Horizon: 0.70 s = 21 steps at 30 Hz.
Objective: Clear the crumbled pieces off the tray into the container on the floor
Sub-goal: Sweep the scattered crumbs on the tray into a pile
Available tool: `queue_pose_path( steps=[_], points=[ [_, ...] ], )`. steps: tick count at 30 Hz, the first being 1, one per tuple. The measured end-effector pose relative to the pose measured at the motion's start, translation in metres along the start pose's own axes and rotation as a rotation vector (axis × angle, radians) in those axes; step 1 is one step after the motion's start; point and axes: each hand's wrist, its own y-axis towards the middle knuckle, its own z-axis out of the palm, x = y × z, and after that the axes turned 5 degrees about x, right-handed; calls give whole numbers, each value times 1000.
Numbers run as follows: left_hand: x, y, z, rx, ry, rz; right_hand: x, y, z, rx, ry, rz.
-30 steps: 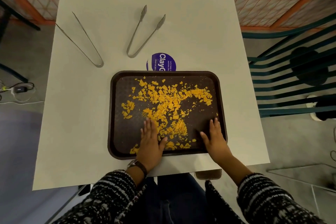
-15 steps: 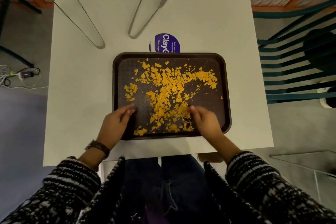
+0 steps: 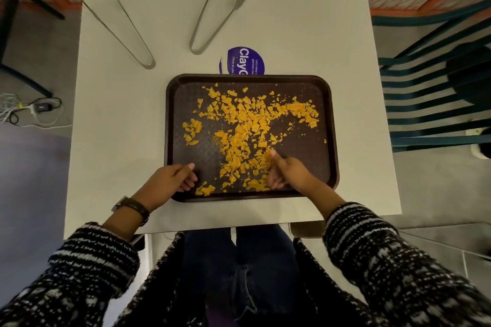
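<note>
Left to right. Two pairs of tongs lie unused at the table's [image 3: 111, 119] far end: tongs [image 3: 125, 29] on the left, second tongs [image 3: 218, 13] toward the middle.

My left hand [image 3: 170, 180] has come off the tray floor, where it lay flat a second ago. It's now at the tray's [image 3: 170, 119] near-left corner, fingers loosely curled, empty, thumb over the rim. Looks like I'm setting up to grip the edge.

The crumbled pieces [image 3: 249, 130] are all on the tray, bulk in the middle, no visible reduction.

My right hand [image 3: 285, 171] has slid left from the tray's right side into the near part of the pile, fingers curled; can't tell if it's holding any.

I can't make out the container on the floor for certain. Net: nothing cleared yet.
</note>
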Motion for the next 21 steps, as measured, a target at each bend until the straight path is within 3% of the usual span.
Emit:
queue_pose_path(
  steps=[4, 8, 14, 21],
  points=[
    [2, 2, 6, 61, 76, -35, 11, 7, 9, -43, 205, -69],
    [-3, 9, 25, 79, 251, 2, -4, -11, -11, -85, 205, -66],
    [-27, 32, 63, 187, -160, -18, -24, -25, -10, -48, 273, 10],
    [-26, 20, 41, 58, -329, 19, 1, 0, 36, 49, 317, -42]
  ],
)
